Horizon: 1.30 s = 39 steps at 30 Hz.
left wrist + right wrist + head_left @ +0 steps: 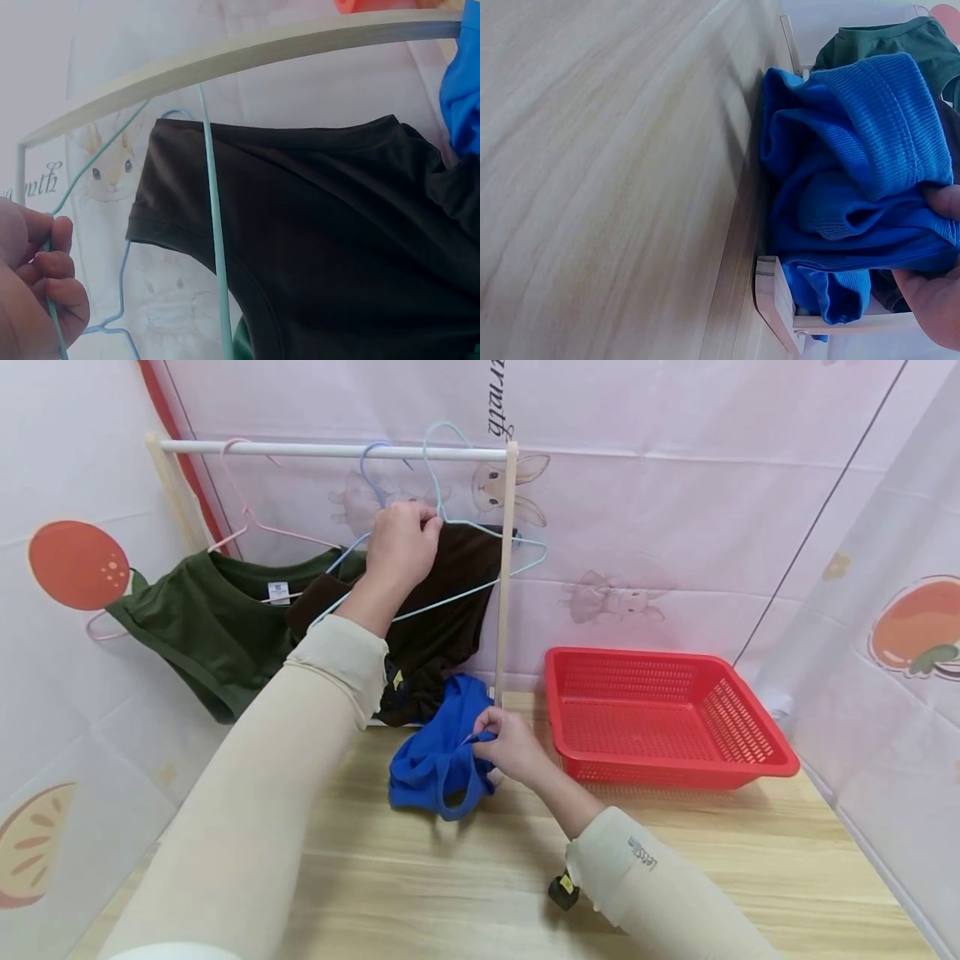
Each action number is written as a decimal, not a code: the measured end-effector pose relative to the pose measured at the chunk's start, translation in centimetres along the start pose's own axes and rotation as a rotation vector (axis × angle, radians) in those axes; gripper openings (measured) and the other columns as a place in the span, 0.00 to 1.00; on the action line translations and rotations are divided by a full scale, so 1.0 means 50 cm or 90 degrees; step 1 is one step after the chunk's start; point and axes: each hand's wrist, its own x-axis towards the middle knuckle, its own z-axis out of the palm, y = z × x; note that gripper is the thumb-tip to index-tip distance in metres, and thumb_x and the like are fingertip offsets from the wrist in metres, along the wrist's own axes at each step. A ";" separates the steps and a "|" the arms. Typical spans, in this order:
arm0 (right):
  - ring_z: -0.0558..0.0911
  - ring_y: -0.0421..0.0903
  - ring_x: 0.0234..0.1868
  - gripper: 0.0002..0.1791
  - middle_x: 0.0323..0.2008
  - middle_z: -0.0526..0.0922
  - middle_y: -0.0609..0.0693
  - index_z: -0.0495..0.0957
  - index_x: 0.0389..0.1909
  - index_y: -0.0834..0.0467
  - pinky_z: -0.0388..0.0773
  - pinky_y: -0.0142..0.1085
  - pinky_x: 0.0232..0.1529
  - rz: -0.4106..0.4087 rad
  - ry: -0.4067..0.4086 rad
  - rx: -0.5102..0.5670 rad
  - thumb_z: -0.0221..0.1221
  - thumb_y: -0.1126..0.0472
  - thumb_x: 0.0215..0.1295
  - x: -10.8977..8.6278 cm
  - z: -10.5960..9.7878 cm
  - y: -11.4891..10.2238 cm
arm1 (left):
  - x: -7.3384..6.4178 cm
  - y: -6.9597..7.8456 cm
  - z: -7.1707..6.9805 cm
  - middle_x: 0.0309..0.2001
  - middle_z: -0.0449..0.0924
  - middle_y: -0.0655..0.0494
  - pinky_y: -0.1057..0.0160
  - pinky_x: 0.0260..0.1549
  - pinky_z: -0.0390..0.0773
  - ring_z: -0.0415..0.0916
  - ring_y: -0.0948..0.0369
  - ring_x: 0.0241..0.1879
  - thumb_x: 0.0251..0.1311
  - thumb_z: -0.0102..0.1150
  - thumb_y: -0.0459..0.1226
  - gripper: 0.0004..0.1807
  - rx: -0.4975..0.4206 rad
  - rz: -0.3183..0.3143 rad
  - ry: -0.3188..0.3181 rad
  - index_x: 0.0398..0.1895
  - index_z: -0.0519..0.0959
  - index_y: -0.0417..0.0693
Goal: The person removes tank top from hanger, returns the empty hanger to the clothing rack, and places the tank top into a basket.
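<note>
High in front of the rack, my left hand grips a mint-green wire hanger just below its hook. The hanger carries no garment and overlaps a dark brown top in the head view. Lower down, my right hand pinches the edge of a bunched blue garment between thumb and fingers. Ribbed cuffs or bands of the blue cloth show in the right wrist view, close over the table beside the rack's foot. The brown top hangs on a blue hanger.
A rack with a white rail and wooden posts stands at the back. On its left side a dark green top hangs from a pink hanger. To the right, a red plastic basket sits on the wooden table.
</note>
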 end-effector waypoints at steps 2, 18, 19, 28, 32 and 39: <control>0.76 0.45 0.27 0.09 0.25 0.79 0.50 0.76 0.31 0.56 0.72 0.32 0.25 0.001 -0.003 0.004 0.65 0.70 0.56 0.000 0.000 0.001 | -0.002 -0.004 0.002 0.50 0.84 0.50 0.53 0.54 0.75 0.77 0.50 0.54 0.73 0.49 0.42 0.16 0.019 0.010 -0.011 0.48 0.85 0.47; 0.72 0.43 0.19 0.09 0.20 0.75 0.48 0.75 0.33 0.57 0.68 0.32 0.21 0.010 -0.009 0.008 0.64 0.70 0.57 0.002 -0.005 -0.009 | -0.022 -0.032 0.025 0.56 0.81 0.48 0.47 0.53 0.76 0.75 0.48 0.58 0.72 0.50 0.44 0.17 0.079 0.036 -0.031 0.56 0.80 0.48; 0.72 0.42 0.18 0.09 0.19 0.75 0.48 0.75 0.33 0.57 0.67 0.32 0.21 0.007 -0.008 0.010 0.64 0.70 0.57 0.003 -0.005 -0.008 | -0.025 -0.031 0.027 0.55 0.82 0.48 0.47 0.52 0.76 0.75 0.48 0.57 0.72 0.50 0.44 0.17 0.076 0.036 -0.030 0.56 0.80 0.48; 0.70 0.42 0.18 0.09 0.27 0.83 0.49 0.75 0.33 0.57 0.64 0.31 0.19 0.002 0.013 0.040 0.64 0.70 0.56 0.007 -0.013 -0.004 | -0.051 -0.031 0.041 0.68 0.71 0.50 0.42 0.65 0.64 0.66 0.50 0.68 0.73 0.47 0.47 0.25 0.099 0.035 -0.030 0.68 0.70 0.48; 0.71 0.42 0.20 0.08 0.31 0.86 0.51 0.76 0.33 0.58 0.63 0.31 0.20 0.006 0.036 0.050 0.64 0.70 0.56 0.007 -0.019 -0.008 | -0.069 -0.031 0.049 0.71 0.66 0.50 0.38 0.71 0.49 0.58 0.52 0.73 0.72 0.48 0.46 0.24 0.130 0.075 0.023 0.67 0.71 0.49; 0.73 0.45 0.22 0.07 0.32 0.86 0.53 0.76 0.34 0.58 0.66 0.32 0.22 0.021 0.076 0.062 0.62 0.70 0.57 0.006 -0.026 -0.015 | -0.125 -0.018 0.076 0.65 0.73 0.45 0.35 0.71 0.46 0.59 0.50 0.72 0.69 0.50 0.41 0.16 0.149 0.275 0.207 0.51 0.82 0.44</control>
